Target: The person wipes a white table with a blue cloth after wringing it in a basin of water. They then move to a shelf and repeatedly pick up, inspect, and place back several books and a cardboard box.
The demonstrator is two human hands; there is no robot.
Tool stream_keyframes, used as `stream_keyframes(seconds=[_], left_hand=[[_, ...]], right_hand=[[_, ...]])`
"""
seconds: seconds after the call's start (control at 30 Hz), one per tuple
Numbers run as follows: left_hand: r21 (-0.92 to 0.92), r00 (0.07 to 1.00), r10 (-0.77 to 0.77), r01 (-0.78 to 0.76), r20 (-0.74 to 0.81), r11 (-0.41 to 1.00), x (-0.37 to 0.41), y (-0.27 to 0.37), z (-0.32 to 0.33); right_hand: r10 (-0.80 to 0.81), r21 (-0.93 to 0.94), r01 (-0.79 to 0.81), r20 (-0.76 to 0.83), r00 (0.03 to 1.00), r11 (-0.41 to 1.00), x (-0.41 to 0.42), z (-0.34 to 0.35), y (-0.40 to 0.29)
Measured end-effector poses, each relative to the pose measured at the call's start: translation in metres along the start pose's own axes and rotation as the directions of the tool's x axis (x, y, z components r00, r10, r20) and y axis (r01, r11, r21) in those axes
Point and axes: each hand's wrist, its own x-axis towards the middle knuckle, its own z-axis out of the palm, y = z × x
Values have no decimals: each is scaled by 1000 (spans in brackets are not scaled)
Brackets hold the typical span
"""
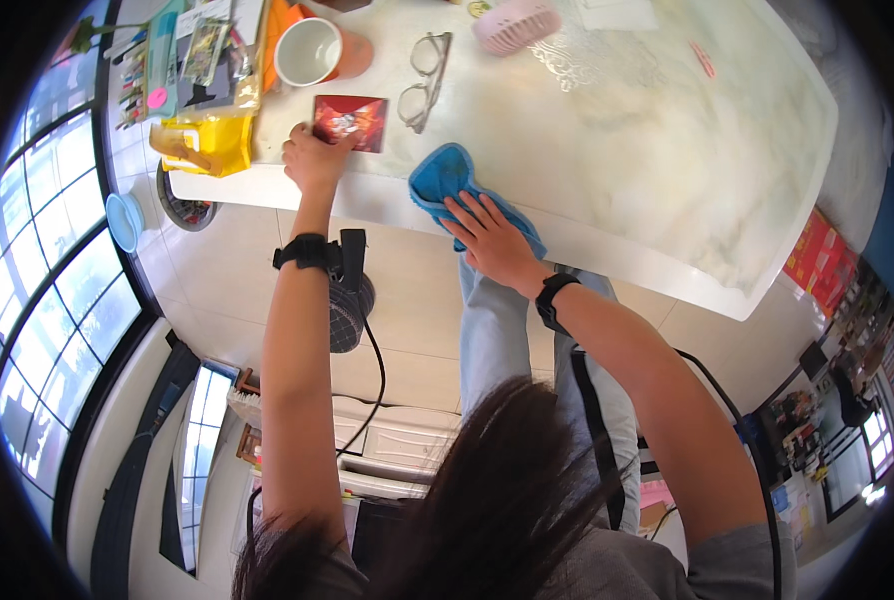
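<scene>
My left hand (318,157) is at the table's front edge, its thumb over the lower edge of a red printed card or packet (351,122) and its fingers at the left side. My right hand (495,240) holds a folded blue cloth (447,176) against the tabletop's front edge, palm down with the fingers laid along it. Part of the cloth hangs below that edge. A pair of clear-framed eyeglasses (438,82) lies beyond the card and cloth. Behind the card stands an orange cup (355,54) with a white inside.
The marble-patterned table (664,150) spreads away to the right. A pink ridged object (516,26) rests at the back. On the left are a yellow pack (225,146), papers in plastic sleeves (206,56) and several pens (131,90). A waste bin (188,202) stands below the left corner.
</scene>
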Motion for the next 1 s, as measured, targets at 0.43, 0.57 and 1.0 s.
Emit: stream_keyframes(seconds=[0.43, 0.57, 1.0], left_hand=[[-756, 998, 7, 48, 70, 653, -71, -127, -80], [-830, 973, -176, 222, 151, 511, -121, -184, -86], [-944, 946, -311, 185, 96, 272, -142, -214, -91]], right_hand=[[112, 321, -32, -233, 966, 947, 137, 15, -61], [47, 381, 85, -322, 946, 921, 224, 15, -80], [-166, -185, 124, -234, 958, 975, 260, 38, -107]])
